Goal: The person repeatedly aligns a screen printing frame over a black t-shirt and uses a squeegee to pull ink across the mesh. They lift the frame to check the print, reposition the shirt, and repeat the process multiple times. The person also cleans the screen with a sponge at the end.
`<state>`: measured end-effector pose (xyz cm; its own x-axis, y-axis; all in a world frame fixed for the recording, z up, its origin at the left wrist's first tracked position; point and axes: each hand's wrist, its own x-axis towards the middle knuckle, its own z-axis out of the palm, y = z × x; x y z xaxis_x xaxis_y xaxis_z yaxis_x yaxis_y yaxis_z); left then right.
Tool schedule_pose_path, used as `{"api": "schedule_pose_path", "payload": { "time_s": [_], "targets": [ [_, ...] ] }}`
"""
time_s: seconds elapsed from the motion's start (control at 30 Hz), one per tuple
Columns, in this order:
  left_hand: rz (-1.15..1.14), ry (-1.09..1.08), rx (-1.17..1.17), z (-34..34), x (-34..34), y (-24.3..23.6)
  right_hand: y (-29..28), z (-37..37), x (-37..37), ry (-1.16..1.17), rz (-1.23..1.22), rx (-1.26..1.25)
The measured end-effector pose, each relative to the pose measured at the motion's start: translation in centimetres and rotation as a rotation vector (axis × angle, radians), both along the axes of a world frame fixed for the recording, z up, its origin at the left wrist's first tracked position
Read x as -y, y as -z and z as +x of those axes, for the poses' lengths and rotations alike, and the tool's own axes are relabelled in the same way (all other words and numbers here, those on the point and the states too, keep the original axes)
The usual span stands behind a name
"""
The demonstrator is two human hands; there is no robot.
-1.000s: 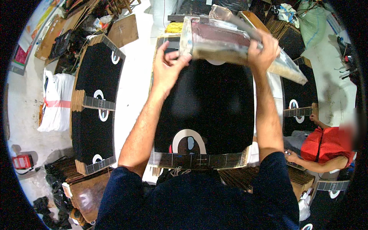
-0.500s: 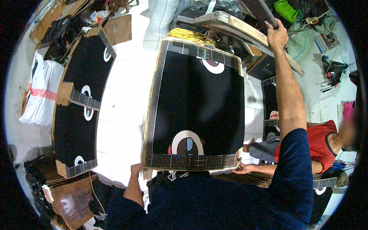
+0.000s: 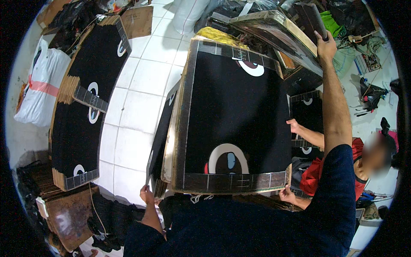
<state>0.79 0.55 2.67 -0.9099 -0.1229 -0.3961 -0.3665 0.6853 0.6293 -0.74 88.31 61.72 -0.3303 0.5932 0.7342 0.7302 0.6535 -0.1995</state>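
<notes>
With the right hand (image 3: 327, 48) at two o'clock, grips a dark bar (image 3: 311, 20), clamped around its lower end, just beside a framed screen (image 3: 280, 40) tilted at one o'clock. With the left hand (image 3: 147, 196) at seven o'clock, holds the near corner of a slim black panel (image 3: 161, 138), clamped on that corner, along a slant from seven toward eleven o'clock. Stands over a large black board (image 3: 237, 111) in the middle, printed with eyes near its twelve and six o'clock ends. Shares the board with a co-worker (image 3: 311, 176) in red at four o'clock, with one hand (image 3: 293, 126) at its three o'clock edge and another (image 3: 288, 195) at its four o'clock corner. Has yellow material (image 3: 220, 36) at twelve o'clock, stacked black panels (image 3: 87, 70) and a white sack (image 3: 42, 103) at nine, and a brown board (image 3: 70, 212) at eight.
</notes>
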Motion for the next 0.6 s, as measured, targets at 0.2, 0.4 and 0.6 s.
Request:
{"api": "schedule_pose_path", "payload": {
  "time_s": [0.2, 0.4, 0.6],
  "targets": [
    [-0.130, 0.335, -0.518, -7.5, -3.5, -7.8, -0.2, 0.0, 0.4, 0.039, -0.068, 0.007],
    [0.176, 0.408, -0.855, -19.5, -18.9, -20.3, -0.1, -0.2, 1.6, 0.024, -0.096, -0.009],
    [0.274, 0.378, -1.222, -23.7, -32.4, -33.8, -0.1, -0.5, 1.4, -0.017, 0.000, 0.007]
  ]
}}
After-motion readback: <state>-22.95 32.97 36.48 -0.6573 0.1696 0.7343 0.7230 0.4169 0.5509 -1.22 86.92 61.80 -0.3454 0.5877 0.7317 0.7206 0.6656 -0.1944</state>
